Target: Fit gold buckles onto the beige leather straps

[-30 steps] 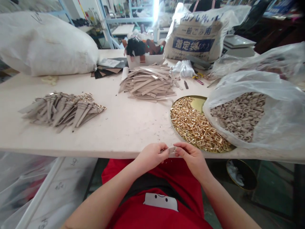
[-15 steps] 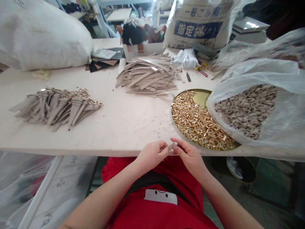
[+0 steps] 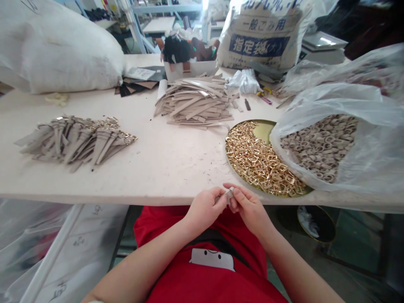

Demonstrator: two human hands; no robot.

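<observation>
My left hand (image 3: 206, 207) and my right hand (image 3: 251, 206) meet at the table's front edge. Between their fingertips is a small grey-beige strap (image 3: 229, 193), mostly covered by the fingers. The left fingers are closed around one part of it, while the right thumb and fingers pinch its other end. Just beyond the right hand, gold buckles (image 3: 261, 158) are heaped on a round gold tray (image 3: 265, 131). Grey-beige loops (image 3: 318, 145) fill an open clear plastic bag (image 3: 375, 147) overlapping the tray's right side.
Straps with gold buckles (image 3: 78, 141) are piled at the left of the table (image 3: 170, 168). Loose grey strips (image 3: 198, 103) lie at the back middle. Behind stand a large white sack (image 3: 63, 50), a white box (image 3: 205, 71) and a printed bag (image 3: 261, 46).
My right fingers have closed in over the strap's end, and the two hands are nearer each other. The camera view has shifted slightly.
</observation>
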